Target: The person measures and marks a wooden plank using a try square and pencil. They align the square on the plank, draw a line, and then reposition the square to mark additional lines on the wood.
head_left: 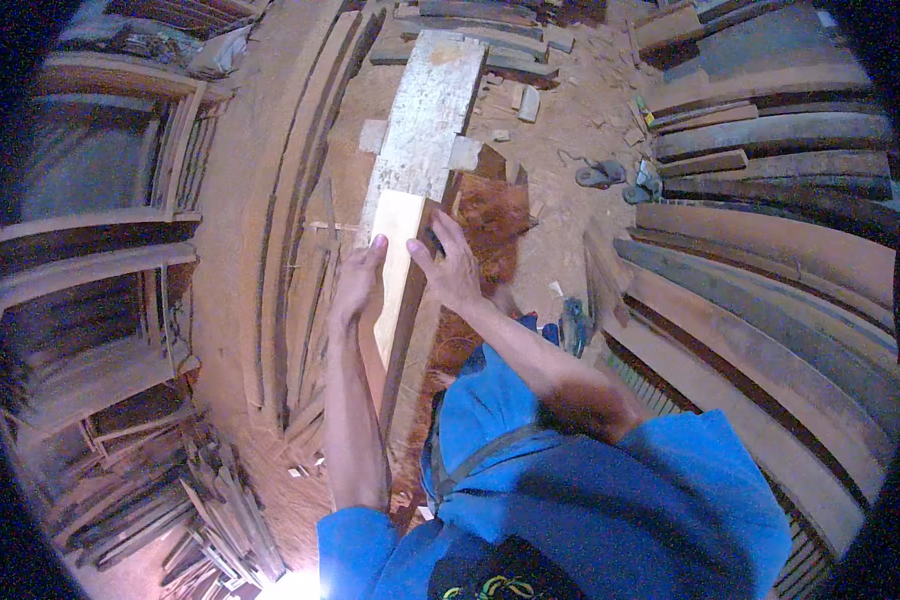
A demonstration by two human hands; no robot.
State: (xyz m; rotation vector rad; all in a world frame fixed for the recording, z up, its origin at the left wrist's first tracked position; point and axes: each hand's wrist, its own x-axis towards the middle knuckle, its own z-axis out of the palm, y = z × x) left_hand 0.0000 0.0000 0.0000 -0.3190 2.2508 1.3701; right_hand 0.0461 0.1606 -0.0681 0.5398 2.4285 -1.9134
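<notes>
A long piece of timber (401, 225) with a pale top face and a darker side lies lengthwise in front of me. Its far end rests over the near part of a worn, whitish plank bench (427, 115). My left hand (357, 283) is closed on the timber's left edge, thumb on the pale face and the other fingers hidden below. On the opposite edge, my right hand (452, 265) grips with its thumb on top and its fingers along the dark side.
Long boards (305, 200) lie on the floor to the left. Curved planks (770, 250) are stacked at the right. A dark hand tool (600, 174) with a cord sits on the dusty floor, near wood offcuts (528, 103). Scrap sticks (225, 510) pile up at lower left.
</notes>
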